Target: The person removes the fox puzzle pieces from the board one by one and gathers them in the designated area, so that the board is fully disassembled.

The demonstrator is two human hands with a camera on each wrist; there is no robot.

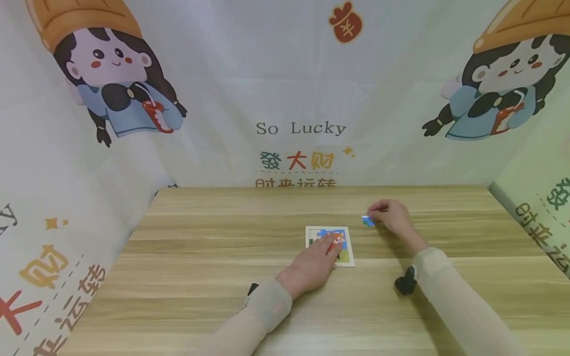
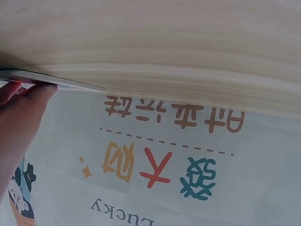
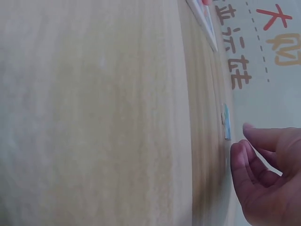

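In the head view my left hand [image 1: 311, 262] lies over a small white-framed jigsaw puzzle [image 1: 350, 262], its fingers extended onto the fox picture. The hand hides the picture's lower left part; the upper left of the frame has a pale gap. In the left wrist view the fingers [image 2: 42, 92] press on the board, seen edge-on. To the right, a loose blue and green puzzle piece [image 1: 367, 221] lies on the table. My right hand [image 1: 394, 217] has its fingertips right at that piece. The right wrist view shows a gap between thumb and bent fingers [image 3: 240, 155], with the piece [image 3: 227, 123] beyond them.
The wood-grain table [image 1: 200, 247] extends around the puzzle to a printed cloth backdrop [image 1: 213, 148] at the back and both sides. A black object [image 1: 405, 282] sits beside the right sleeve cuff, and another dark one [image 1: 253, 288] shows by the left cuff.
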